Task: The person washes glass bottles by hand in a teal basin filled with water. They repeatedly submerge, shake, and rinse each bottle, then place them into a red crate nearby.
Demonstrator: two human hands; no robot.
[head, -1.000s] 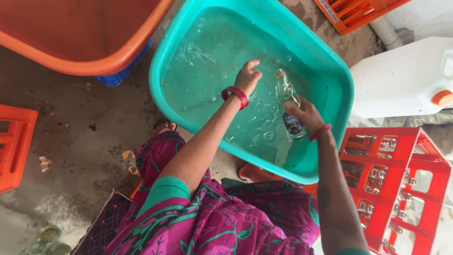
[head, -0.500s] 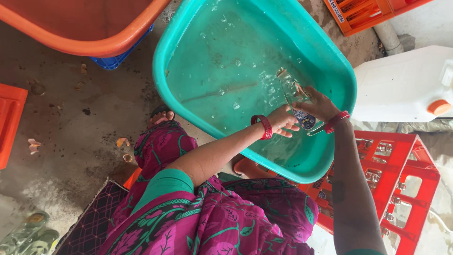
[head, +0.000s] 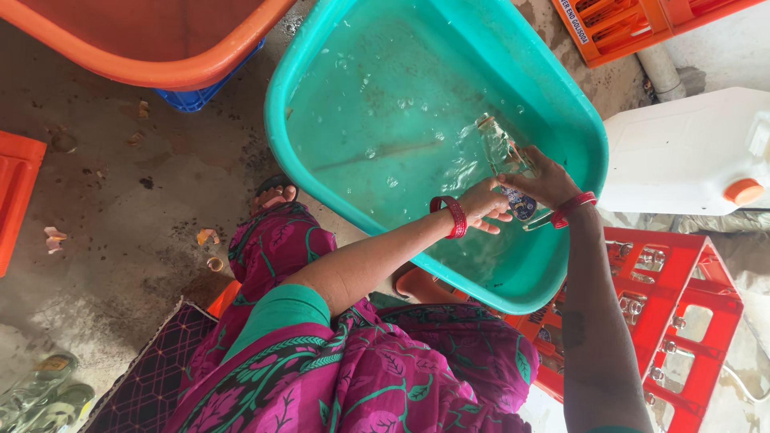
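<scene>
Wet, stained concrete floor (head: 120, 208) runs under everything, with scraps of litter on it. On it sits a teal plastic tub (head: 561, 104), rectangular with rounded corners and filled with clear, rippling water dotted with bubbles. Both hands meet over the tub's near right part. The right hand (head: 544, 178) is closed around a clear glass bottle (head: 504, 156) that lies tilted in the water, neck pointing away toward the tub's middle and base toward the wrist; a dark label shows near its lower end. The left hand (head: 486, 204), with a red bangle at the wrist, has its fingers curled against the bottle's lower end, touching it just beside the other hand.

At the top left an orange tub (head: 184, 72) overlaps a blue crate (head: 196, 98); what it holds cannot be told. Right of the teal tub lies a white jerrycan (head: 682, 152) with an orange cap. Below it a red bottle crate (head: 682, 321) holds clear glass bottles standing in several of its compartments. Another orange crate (head: 626, 24) sits at the top right
</scene>
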